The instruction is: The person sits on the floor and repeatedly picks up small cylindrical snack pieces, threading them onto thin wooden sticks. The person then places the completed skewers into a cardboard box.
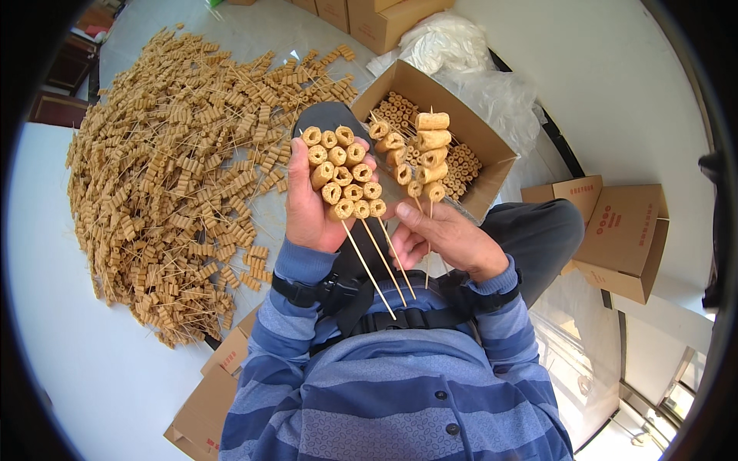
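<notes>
My left hand point(307, 201) is closed round three skewers of hollow golden-brown rolls point(340, 173), packed side by side with the open roll ends facing up. Their bare wooden sticks point down toward my waist. In my right hand point(453, 237) two more skewers of rolls point(433, 146) are pinched by their sticks between thumb and fingers, standing slightly apart from each other. The fingertips of my right hand come close to the lower end of the left bunch. Just beyond the right hand's skewers, an open cardboard box point(492, 173) holds many similar skewers laid in rows.
A large heap of loose skewers point(169, 169) spreads over the sheeted floor on the left. Open cardboard cartons stand at the right point(623, 230), the lower left point(207, 399) and the far side point(384, 27). Crumpled clear plastic point(492, 92) lies behind the box. My bent knees flank the hands.
</notes>
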A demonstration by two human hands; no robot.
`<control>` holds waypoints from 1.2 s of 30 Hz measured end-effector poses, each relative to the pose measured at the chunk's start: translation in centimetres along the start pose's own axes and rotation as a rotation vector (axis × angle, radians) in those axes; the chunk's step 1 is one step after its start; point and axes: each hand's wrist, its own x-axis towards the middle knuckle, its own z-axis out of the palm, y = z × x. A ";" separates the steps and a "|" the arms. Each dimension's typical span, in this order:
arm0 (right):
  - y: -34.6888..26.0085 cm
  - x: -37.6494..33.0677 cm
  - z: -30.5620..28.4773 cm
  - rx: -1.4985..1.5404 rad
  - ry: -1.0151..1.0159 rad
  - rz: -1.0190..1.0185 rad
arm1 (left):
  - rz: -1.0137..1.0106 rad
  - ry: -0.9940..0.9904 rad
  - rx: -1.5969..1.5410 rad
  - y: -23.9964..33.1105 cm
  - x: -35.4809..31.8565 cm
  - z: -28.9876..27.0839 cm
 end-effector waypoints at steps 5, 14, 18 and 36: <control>-0.5 -0.8 -0.3 0.139 0.013 -0.098 | 0.000 -0.016 -0.073 -0.5 -0.1 0.0; 1.1 -0.4 0.1 0.376 -0.282 -0.072 | 0.003 -0.059 -0.214 -1.1 -0.6 0.1; 1.8 0.1 0.0 0.431 -0.380 -0.037 | -0.058 0.027 -0.219 -1.4 -0.9 0.0; 1.9 -0.6 -0.3 -0.339 0.357 -0.145 | -0.098 0.054 -0.117 -0.9 -1.7 -3.5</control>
